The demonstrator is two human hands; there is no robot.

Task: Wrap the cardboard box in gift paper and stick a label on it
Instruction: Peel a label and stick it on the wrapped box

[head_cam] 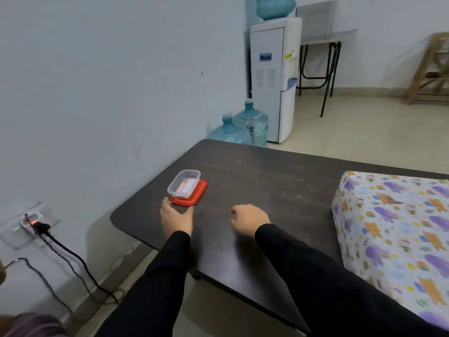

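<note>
Both arms stretched forward, black sleeves (303,263) down to the wrists. Palm-down left hand (177,218), fingers straight and slightly spread, thumb out to the side. Knuckles-up right hand (250,220), fingers loosely curled under, holding nothing.

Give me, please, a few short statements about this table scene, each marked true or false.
1. The box is already covered in patterned gift paper. True.
2. The clear container stands on the red lid. True.
3. The right hand grips the box. False: it is over the bare table, apart from the box.
4. The clear container sits to the right of the box. False: it is to the left of the box, near the table's left edge.
5. The left hand is right beside the red lid. True.
</note>
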